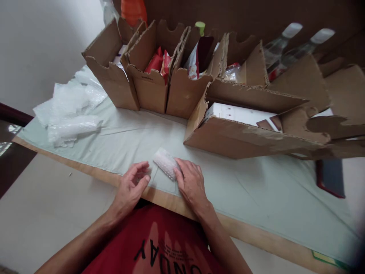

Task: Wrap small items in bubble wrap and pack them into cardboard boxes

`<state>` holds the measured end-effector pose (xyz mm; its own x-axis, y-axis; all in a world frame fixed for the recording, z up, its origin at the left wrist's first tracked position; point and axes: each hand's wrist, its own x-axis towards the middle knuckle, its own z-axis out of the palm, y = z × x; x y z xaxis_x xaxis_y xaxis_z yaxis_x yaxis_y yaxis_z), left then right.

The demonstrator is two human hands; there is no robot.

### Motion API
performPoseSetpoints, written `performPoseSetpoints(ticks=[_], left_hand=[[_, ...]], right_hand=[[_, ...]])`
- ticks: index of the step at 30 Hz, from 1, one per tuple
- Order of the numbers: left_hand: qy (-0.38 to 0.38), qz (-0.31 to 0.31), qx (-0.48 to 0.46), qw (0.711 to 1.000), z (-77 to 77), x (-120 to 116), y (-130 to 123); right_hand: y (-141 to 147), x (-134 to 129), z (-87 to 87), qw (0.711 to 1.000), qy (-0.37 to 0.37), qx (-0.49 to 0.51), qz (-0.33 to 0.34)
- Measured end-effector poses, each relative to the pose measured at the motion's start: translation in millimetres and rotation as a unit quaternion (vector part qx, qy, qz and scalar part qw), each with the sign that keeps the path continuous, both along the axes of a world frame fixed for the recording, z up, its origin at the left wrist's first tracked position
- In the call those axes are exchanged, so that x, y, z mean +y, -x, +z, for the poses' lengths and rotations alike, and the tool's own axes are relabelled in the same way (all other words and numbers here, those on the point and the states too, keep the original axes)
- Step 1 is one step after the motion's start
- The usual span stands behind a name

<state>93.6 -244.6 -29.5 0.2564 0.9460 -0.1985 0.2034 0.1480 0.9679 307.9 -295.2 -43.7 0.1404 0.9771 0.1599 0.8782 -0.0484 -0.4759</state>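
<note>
On the cloth-covered worktop (242,194), the bubble-wrapped roll (164,162) is clasped at its right end by the right hand (189,179), the left hand (135,180) being half-open and empty; light, cushioned, possibly fragile handling is suggested, best gripped mid-length.

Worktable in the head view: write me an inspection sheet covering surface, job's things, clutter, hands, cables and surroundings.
Surface: pale green cloth with some creases; tan table edge shows along the front.
Job's things: one bubble-wrap roll lying on the cloth; contents cannot be made out.
Clutter: loose bubble-wrap pile at far left; cardboard boxes along the back, one holding a white box.
Hands: right hand has thumb and fingers at the roll's right end; left hand is apart from it, fingers curled, holding nothing visible.
Cables: nothing seen.
Surroundings: pale wall at left, light floor below.
</note>
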Motion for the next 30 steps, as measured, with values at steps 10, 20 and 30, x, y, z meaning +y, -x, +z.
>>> performPoseSetpoints(ticks=[10, 20, 30], left_hand=[[0.181, -0.062, -0.193, 0.962, 16.9, -5.2, -38.6], [-0.097, -0.341, 0.058, 0.933, 3.1, -27.4, -40.2], [-0.028, -0.255, -0.070, 0.964, 24.8, 24.3, -58.3]], right_hand=[[10.4, -20.7, 13.2, 0.948, 0.055, 0.313, -0.008], [-28.1, -59.5, 59.6, 0.916, 0.167, 0.361, 0.055], [-112.2, -53.2, 155.3, 0.945, -0.077, 0.308, -0.084]])
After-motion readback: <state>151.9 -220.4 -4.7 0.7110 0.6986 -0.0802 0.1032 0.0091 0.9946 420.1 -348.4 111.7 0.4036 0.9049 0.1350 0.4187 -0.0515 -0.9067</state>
